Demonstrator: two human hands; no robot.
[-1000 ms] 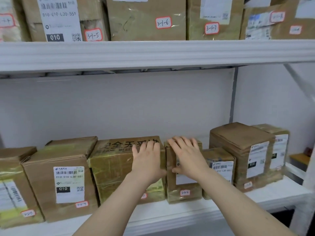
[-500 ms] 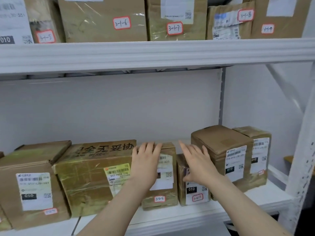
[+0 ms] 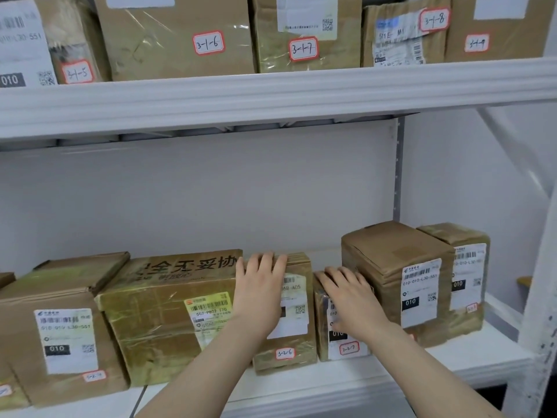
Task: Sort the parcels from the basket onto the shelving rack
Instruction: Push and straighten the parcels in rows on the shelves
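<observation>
lower shelf [image 3: 331,384]: parcel 3-2-6 [image 3: 297,342] stands upright, long axis vertical, label facing near, between big box [image 3: 156,327] on the left and parcel 3-2-7 [image 3: 346,348] on the right. left hand [image 3: 259,297] lies flat on its front, fingers straight, gripping nothing. right hand [image 3: 349,300] is spread over the top of parcel 3-2-7, also gripping nothing.

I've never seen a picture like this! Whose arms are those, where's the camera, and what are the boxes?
No machine here. A person wears a camera on their head, so you see their own arms reaching out. The left hand lies flat against the parcel tagged 3-2-6; the right hand rests on the smaller parcel tagged 3-2-7 beside it. Neither hand grips anything; they seem to be nudging parcels into line on the lower shelf. More tagged parcels sit on the upper shelf.
</observation>
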